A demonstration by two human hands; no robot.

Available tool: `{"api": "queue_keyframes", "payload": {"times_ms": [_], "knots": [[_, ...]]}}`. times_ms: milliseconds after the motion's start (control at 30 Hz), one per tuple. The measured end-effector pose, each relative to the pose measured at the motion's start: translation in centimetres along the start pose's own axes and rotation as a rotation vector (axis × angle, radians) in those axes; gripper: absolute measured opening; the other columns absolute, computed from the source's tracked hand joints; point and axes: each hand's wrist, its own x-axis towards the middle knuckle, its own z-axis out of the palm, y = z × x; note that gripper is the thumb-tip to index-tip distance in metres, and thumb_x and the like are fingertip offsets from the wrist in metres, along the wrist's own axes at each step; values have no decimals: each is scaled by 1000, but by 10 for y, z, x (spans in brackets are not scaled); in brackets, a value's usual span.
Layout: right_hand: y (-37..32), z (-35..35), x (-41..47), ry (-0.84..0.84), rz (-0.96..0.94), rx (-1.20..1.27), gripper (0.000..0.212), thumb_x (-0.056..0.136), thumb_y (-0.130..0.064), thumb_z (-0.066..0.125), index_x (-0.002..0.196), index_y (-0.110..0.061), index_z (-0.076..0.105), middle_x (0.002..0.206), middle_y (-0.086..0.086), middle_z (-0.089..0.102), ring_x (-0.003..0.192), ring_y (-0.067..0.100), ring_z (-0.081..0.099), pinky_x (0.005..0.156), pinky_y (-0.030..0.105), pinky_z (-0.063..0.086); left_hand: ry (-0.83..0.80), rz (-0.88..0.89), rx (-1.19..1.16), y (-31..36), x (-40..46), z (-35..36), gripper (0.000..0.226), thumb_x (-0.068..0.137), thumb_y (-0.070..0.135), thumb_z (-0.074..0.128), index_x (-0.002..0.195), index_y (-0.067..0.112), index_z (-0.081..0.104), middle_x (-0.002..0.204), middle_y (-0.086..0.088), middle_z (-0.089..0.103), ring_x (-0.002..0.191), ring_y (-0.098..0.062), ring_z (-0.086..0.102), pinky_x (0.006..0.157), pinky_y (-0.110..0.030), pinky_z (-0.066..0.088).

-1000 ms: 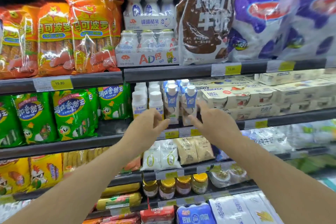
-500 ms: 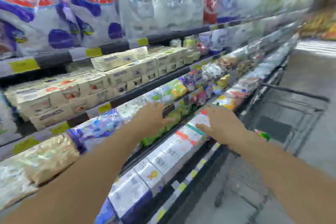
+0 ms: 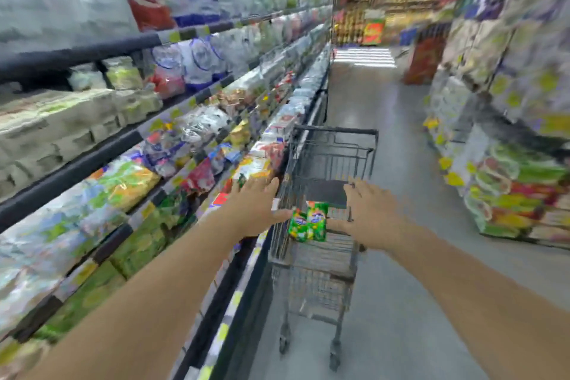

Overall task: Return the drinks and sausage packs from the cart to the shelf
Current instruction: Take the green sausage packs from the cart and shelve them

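Observation:
A dark wire shopping cart (image 3: 334,145) stands in the aisle beside the chilled shelf (image 3: 123,139). Two green sausage packs (image 3: 308,220) stand upright in its basket. My left hand (image 3: 256,207) reaches out at the cart's left rim with straight fingers, its thumb close to the green packs. Over the cart's right side my right hand (image 3: 370,213) is spread, holding nothing. The whole view is blurred by motion.
The shelf runs along the left, packed with milk bags, boxes and snack packs. Stacked goods (image 3: 518,194) line the right side of the aisle. A red display (image 3: 425,62) stands farther down. Grey floor (image 3: 385,302) lies open around the cart.
My view has swung right from the drink bottles on the shelf to the cart. Both empty hands moved from the shelf to the cart's basket.

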Motion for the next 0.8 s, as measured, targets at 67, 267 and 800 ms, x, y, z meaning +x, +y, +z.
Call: {"api": "queue_keyframes", "payload": {"times_ms": [67, 267, 800], "knots": [[20, 9, 24, 9, 65, 8, 96, 86, -77, 39, 155, -13, 24, 163, 11, 21, 149, 29, 22, 118, 44, 24, -26, 66, -24, 8, 42, 3, 89, 90, 72, 31, 157, 20, 5, 163, -12, 12, 149, -33, 10, 118, -57, 11], [59, 26, 96, -51, 225, 64, 96, 88, -76, 36, 158, -14, 16, 166, 12, 11, 153, 28, 10, 122, 44, 13, -75, 224, -63, 12, 161, 15, 88, 92, 70, 31, 157, 20, 0, 164, -11, 5, 151, -33, 1, 120, -57, 4], [137, 142, 281, -237, 235, 290, 59, 96, -57, 45, 134, -12, 46, 134, 6, 51, 122, 26, 52, 99, 37, 42, -342, 162, -113, 37, 384, 149, 84, 90, 67, 42, 154, 16, 20, 157, -13, 27, 146, -32, 22, 117, -54, 20]]}}
